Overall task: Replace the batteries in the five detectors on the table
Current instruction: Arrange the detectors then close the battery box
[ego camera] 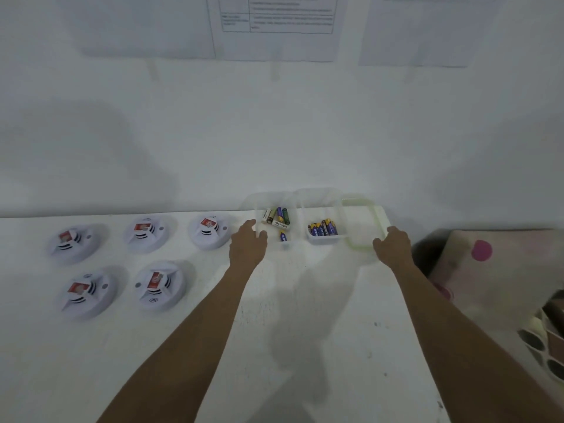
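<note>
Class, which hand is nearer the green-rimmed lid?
Right. The right hand is at the right edge of the green-rimmed lid; the left hand is at the far side of the left container, with the right container between.

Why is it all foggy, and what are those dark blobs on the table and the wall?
Head view: everything is soft and hazy, so the sheets on the wall cannot be read; the blobs are shadows, one on the table, one on the wall at left.
</note>
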{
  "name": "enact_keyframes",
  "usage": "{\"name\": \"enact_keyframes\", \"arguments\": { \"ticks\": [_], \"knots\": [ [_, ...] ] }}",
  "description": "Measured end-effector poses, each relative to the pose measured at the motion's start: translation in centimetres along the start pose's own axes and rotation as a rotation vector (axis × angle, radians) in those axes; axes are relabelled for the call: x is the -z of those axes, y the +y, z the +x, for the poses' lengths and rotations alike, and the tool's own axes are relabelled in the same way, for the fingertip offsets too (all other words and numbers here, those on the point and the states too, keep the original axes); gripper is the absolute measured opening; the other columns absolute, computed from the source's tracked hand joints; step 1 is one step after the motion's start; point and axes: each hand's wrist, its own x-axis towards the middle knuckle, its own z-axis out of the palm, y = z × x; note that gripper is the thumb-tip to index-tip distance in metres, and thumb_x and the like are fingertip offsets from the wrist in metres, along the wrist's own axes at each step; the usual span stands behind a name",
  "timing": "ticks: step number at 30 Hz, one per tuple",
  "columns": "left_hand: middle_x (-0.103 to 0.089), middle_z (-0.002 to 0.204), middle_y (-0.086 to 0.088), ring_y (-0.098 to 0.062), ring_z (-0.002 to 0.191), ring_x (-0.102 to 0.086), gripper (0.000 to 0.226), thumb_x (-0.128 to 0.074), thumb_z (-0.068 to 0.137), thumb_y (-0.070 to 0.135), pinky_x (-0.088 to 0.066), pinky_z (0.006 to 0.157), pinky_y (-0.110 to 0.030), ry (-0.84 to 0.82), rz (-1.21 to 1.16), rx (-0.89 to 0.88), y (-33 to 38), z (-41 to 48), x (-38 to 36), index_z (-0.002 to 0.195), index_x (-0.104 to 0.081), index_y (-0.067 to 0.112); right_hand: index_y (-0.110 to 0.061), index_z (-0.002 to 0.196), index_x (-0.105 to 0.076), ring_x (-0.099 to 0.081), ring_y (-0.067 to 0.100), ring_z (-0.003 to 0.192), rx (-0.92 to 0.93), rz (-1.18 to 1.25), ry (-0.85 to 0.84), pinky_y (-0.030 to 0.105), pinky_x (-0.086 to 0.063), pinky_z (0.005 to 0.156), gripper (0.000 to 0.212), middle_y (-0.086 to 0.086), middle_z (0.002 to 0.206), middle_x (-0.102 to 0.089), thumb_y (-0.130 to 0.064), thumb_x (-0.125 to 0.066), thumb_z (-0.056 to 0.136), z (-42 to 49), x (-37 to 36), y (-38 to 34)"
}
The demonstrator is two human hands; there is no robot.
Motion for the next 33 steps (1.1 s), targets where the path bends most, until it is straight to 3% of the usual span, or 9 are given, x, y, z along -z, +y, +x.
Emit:
{"name": "enact_keyframes", "arguments": {
  "ticks": [3, 5, 9, 14, 18, 22, 25, 29, 33],
  "knots": [
    [-0.065, 0.117, -0.012, -0.03, 0.111, -0.059, 0.046, -0.052, 0.09, 0.026, -0.048, 0.095, -0.045, 0.013, 0.002, 0.036, -1.0, 0.7, -0.8, 0.135, -0.048, 0.015, 0.009, 0.118, -0.046, -0.05, 0.039, 0.108, -0.008, -0.035, 0.014, 0.033, -0.041, 0.085, 0.035, 0.028, 0.121, -0.049, -0.01, -0.052, 0.089, 0.6, -0.5, 0.5],
    [-0.067, 0.113, -0.013, -0.03, 0.103, -0.064, 0.049, -0.051, 0.085, 0.033, -0.053, 0.088, -0.047, -0.002, -0.058, 0.089, -1.4, 1.0, -1.0, 0.131, -0.05, 0.017, 0.008, 0.124, -0.041, -0.048, 0.039, 0.11, -0.047, -0.041, 0.031, 0.035, -0.042, 0.087, 0.039, 0.027, 0.126, -0.042, -0.008, -0.052, 0.091, 0.7, -0.5, 0.4],
    [-0.064, 0.08, -0.008, -0.022, 0.065, -0.066, 0.032, -0.052, 0.093, 0.015, -0.056, 0.062, -0.033, -0.008, -0.317, 0.185, 0.0, -0.7, -0.4, 0.125, -0.05, 0.011, 0.007, 0.124, -0.041, -0.049, 0.04, 0.109, -0.078, -0.041, 0.026, 0.039, -0.042, 0.088, 0.04, 0.026, 0.126, -0.043, -0.009, -0.053, 0.09, 1.4, -0.8, 0.8],
    [-0.065, 0.085, -0.016, -0.023, 0.064, -0.066, 0.034, -0.052, 0.093, 0.006, -0.057, 0.076, -0.039, 0.001, -0.393, 0.191, -0.4, -1.0, -0.2, 0.126, -0.051, 0.001, 0.009, 0.11, -0.052, -0.056, 0.036, 0.094, -0.122, 0.038, -0.007, 0.028, -0.037, 0.069, 0.029, 0.021, 0.104, -0.055, -0.005, -0.057, 0.085, 2.5, -0.4, 1.3],
    [-0.065, 0.08, -0.01, -0.025, 0.066, -0.068, 0.033, -0.051, 0.092, 0.003, -0.059, 0.078, -0.038, -0.011, -0.387, 0.181, -1.0, -1.3, 0.6, 0.124, -0.052, -0.001, 0.011, 0.085, -0.06, -0.062, 0.035, 0.076, -0.17, 0.261, 0.017, 0.032, -0.045, 0.062, 0.018, 0.02, 0.077, -0.059, -0.006, -0.057, 0.08, 2.8, -0.1, 2.0],
    [-0.064, 0.078, -0.003, -0.02, 0.063, -0.069, 0.028, -0.052, 0.092, 0.002, -0.059, 0.075, -0.033, -0.023, -0.339, 0.147, -1.7, -1.8, 1.8, 0.12, -0.056, -0.001, 0.012, 0.068, -0.056, -0.049, 0.026, 0.062, -0.176, 0.443, 0.081, 0.033, -0.039, 0.058, 0.024, 0.017, 0.062, -0.047, -0.009, -0.056, 0.08, 2.1, 0.7, 2.4],
    [-0.067, 0.084, -0.007, -0.019, 0.066, -0.071, 0.028, -0.052, 0.092, 0.004, -0.059, 0.077, -0.035, -0.046, -0.259, 0.098, -2.6, -2.3, 2.7, 0.119, -0.057, 0.001, 0.023, 0.082, -0.055, -0.043, 0.023, 0.06, -0.158, 0.563, 0.125, 0.026, -0.033, 0.056, 0.031, 0.028, 0.064, -0.045, -0.007, -0.057, 0.079, 1.2, 1.7, 2.4],
    [-0.069, 0.099, -0.014, -0.022, 0.07, -0.072, 0.026, -0.052, 0.093, 0.007, -0.059, 0.077, -0.035, -0.101, -0.186, 0.046, -4.0, -3.8, 4.2, 0.118, -0.06, 0.005, 0.003, 0.103, -0.062, -0.05, 0.022, 0.066, -0.148, 0.719, 0.196, 0.029, -0.044, 0.061, 0.046, 0.015, 0.084, -0.06, -0.026, -0.061, 0.067, -1.2, 3.2, 2.1],
    [-0.068, 0.104, -0.013, -0.023, 0.068, -0.072, 0.022, -0.052, 0.094, 0.01, -0.06, 0.073, -0.032, -0.168, -0.131, -0.032, -5.5, -5.7, 6.0, 0.114, -0.061, 0.008, -0.012, 0.101, -0.065, -0.055, 0.014, 0.075, -0.001, 0.89, 0.168, 0.027, -0.047, 0.06, 0.015, -0.002, 0.092, -0.067, -0.013, -0.063, 0.086, -5.6, 4.2, 0.0]
  ]
}}
